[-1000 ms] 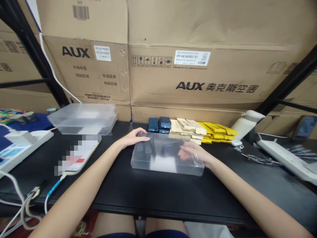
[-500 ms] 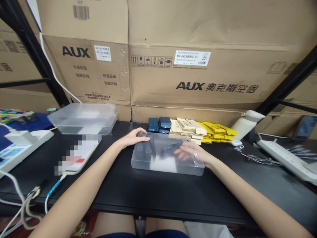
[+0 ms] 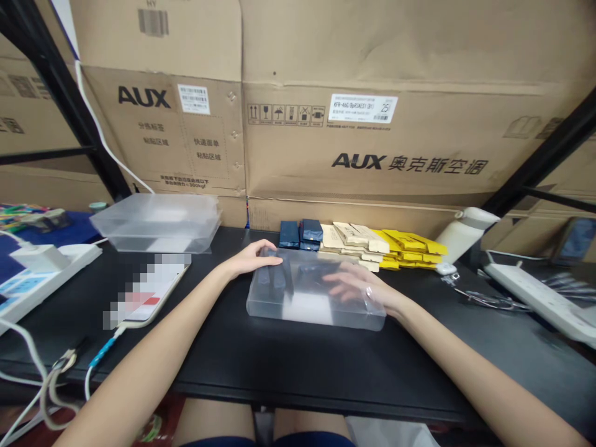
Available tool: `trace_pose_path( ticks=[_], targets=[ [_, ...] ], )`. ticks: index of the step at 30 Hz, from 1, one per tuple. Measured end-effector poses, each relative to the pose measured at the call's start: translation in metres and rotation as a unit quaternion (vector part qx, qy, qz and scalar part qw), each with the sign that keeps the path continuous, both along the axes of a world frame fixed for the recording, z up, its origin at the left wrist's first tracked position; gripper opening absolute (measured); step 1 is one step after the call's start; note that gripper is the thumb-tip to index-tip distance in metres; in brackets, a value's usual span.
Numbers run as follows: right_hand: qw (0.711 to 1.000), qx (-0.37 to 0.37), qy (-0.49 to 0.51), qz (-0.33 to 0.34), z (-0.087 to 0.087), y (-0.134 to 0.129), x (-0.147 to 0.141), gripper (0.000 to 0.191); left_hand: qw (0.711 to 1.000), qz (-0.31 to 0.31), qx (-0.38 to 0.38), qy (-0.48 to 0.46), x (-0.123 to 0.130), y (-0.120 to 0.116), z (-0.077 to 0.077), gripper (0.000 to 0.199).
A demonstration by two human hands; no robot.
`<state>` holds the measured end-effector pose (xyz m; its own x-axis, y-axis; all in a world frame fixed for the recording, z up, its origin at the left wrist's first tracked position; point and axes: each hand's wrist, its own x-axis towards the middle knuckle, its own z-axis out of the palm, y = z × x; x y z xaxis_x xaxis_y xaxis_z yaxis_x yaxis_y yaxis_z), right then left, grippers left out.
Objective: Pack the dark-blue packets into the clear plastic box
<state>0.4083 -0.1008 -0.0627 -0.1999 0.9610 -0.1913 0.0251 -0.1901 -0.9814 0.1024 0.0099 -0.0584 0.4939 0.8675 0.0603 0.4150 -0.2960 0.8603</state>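
Observation:
A clear plastic box [image 3: 307, 309] stands on the black table, its front wall toward me. My left hand [image 3: 255, 257] grips the box's back left edge, thumb on the near side. Behind the clear plastic, my right hand [image 3: 356, 284] reaches into the box from the right, fingers spread. Dark packets [image 3: 271, 277] show through the plastic at the left, and another dark packet [image 3: 310, 270] lies near my right fingertips. Just behind the box are stacks of dark blue packets [image 3: 310, 231], cream packets [image 3: 356, 237] and yellow packets [image 3: 410, 242].
More clear boxes [image 3: 161, 223] stand at the back left. A phone [image 3: 156, 288] on a cable and a power strip [image 3: 79, 257] are at the left. To the right are a white bottle [image 3: 465, 234], a bundled cable [image 3: 488, 301] and another power strip [image 3: 540, 298].
My right fingers have spread apart, and the dark packet near them now lies a little farther left. My left hand and the box have hardly moved.

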Motion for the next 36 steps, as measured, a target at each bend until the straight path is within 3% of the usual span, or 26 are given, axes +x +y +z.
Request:
trace_pose_path(
  ticks=[6,13,27,36],
  targets=[
    [1.0,0.02,-0.013,0.015,0.001,0.001,0.001,0.026,1.0,0.001,-0.003,0.0,-0.001,0.001,-0.001,0.051],
    [0.999,0.03,-0.029,0.013,0.001,0.001,0.0,0.028,1.0,0.002,-0.003,0.001,-0.001,0.0,0.0,0.051],
    [0.992,0.033,-0.019,-0.12,-0.006,0.011,0.003,0.023,1.0,0.003,0.007,0.002,0.002,-0.002,0.001,0.052],
    [0.995,0.034,-0.033,-0.082,-0.005,0.008,0.005,0.037,0.999,-0.003,0.027,-0.017,0.003,0.001,-0.002,0.05]
  ],
)
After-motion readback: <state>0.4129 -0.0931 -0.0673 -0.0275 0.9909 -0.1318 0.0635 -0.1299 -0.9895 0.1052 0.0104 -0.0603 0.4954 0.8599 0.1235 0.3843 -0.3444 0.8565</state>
